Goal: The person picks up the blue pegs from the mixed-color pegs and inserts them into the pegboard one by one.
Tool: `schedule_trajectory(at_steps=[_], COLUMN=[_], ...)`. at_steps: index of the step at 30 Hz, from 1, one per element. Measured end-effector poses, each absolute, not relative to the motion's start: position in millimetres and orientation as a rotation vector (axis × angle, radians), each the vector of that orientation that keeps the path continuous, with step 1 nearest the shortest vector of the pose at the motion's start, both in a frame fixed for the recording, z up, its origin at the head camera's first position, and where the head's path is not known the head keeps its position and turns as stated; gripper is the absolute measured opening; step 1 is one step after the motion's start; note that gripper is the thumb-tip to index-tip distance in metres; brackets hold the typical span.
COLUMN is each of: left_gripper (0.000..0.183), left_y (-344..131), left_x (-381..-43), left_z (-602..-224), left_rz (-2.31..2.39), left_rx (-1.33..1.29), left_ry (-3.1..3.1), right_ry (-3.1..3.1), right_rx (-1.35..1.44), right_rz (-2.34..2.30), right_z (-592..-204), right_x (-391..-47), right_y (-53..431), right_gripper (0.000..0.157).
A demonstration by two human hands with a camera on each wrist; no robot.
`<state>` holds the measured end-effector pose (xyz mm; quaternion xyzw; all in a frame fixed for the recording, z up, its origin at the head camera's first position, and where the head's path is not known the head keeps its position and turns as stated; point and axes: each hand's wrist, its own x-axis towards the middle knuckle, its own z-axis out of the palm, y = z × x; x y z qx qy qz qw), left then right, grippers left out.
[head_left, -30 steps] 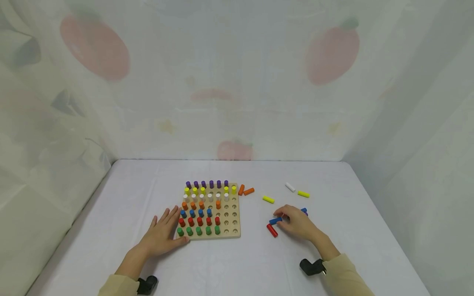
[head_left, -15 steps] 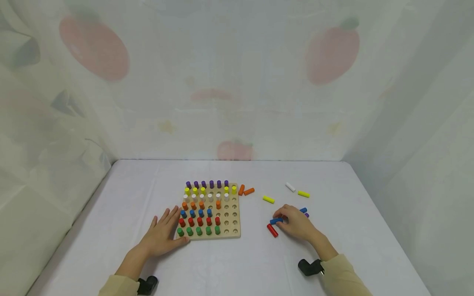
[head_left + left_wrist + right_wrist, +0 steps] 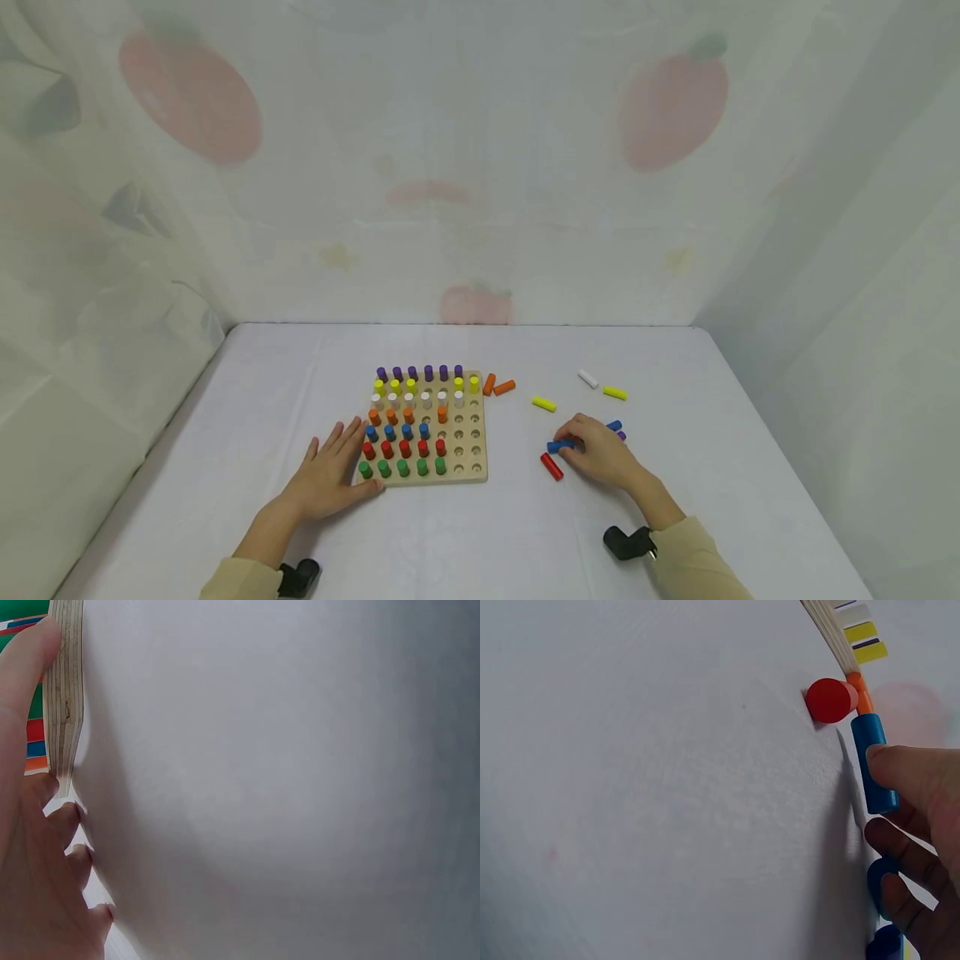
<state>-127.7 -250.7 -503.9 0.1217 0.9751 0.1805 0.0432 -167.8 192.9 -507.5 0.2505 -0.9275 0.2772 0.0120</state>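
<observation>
My left hand (image 3: 322, 482) lies with its fingers spread at the left side of a wooden pegboard (image 3: 478, 476), the thumb touching the near left corner. Rows of purple, yellow, white, orange, blue, red and green pegs stand in the board, with bare holes mostly on the right. To the right, my right hand (image 3: 606, 454) pinches a blue peg (image 3: 875, 765) between thumb and index finger, low over the table. A red peg (image 3: 551, 467) lies just in front of it. Another blue peg (image 3: 614, 426) and a purple peg (image 3: 620, 436) lie behind the hand, partly hidden.
Two orange pegs (image 3: 504, 387) lie off the board's far right corner. Farther right are a yellow peg (image 3: 543, 404), a white peg (image 3: 588, 379) and a second yellow peg (image 3: 615, 393). Pale curtains enclose the white table (image 3: 480, 550) on the back and sides.
The right hand has shifted very slightly left, showing more of the blue and purple pegs behind it. The left hand and the board have stayed still.
</observation>
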Motion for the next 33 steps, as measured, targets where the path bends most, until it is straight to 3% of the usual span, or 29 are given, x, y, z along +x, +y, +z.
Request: schedule_trajectory(at_steps=[33], left_gripper=[0.101], left_y=[-253.9], left_x=[-130.2], left_z=[-509.1], left_rz=[0.551], left_rx=[0.397], left_ry=[2.984], right_ry=[-2.805], right_rx=[0.794], right_rz=[0.961], right_z=[-504.3], right_x=[-175.7], right_y=[177.3], right_gripper=[0.021])
